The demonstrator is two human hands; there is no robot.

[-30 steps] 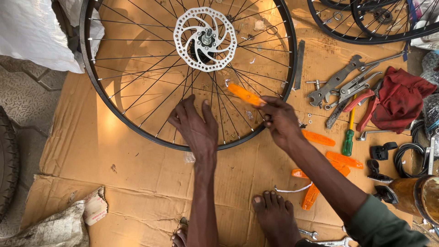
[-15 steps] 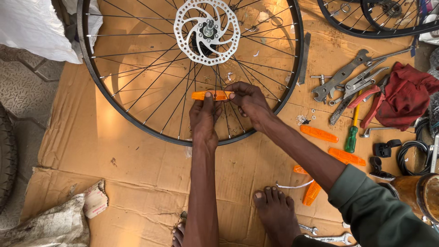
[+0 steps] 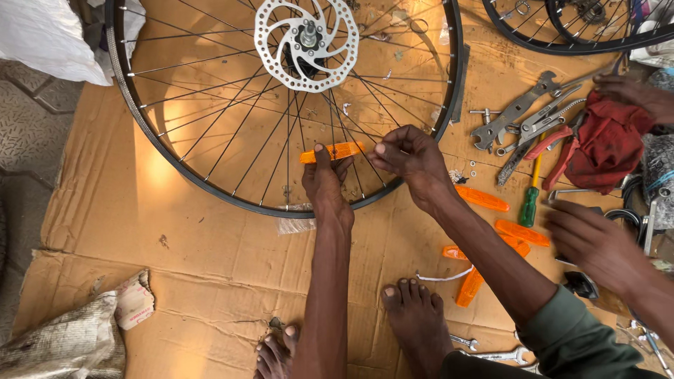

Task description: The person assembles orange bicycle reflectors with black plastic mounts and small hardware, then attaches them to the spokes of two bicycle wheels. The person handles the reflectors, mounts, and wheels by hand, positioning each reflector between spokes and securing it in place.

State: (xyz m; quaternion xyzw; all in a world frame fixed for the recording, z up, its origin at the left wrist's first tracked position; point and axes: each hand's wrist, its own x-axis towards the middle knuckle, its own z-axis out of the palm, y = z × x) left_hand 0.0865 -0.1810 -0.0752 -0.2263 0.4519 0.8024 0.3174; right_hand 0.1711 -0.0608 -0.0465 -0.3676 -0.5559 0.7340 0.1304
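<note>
Head view: looking down on cardboard [image 3: 175, 231] w/ bike wheel [image 3: 281, 105] lying flat.
Left hand [image 3: 326, 186]: fingers pressing orange reflector [image 3: 331, 151] onto spokes at 6 o'clock of disc rotor [image 3: 306, 43], thumb and fingers pinching it.
Right hand [image 3: 414, 160]: pinching reflector's right end, fingertips closing together.
Spare reflectors [image 3: 481, 198]: lying at 3 o'clock of right hand.
Wrenches [image 3: 519, 116]: sitting at 2 o'clock.
Another person's hand [image 3: 597, 242]: hovering far right, fingers loosely spread.

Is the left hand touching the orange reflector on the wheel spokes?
Touching: in the head view the left hand has its fingertips pressed on the orange reflector.
</note>
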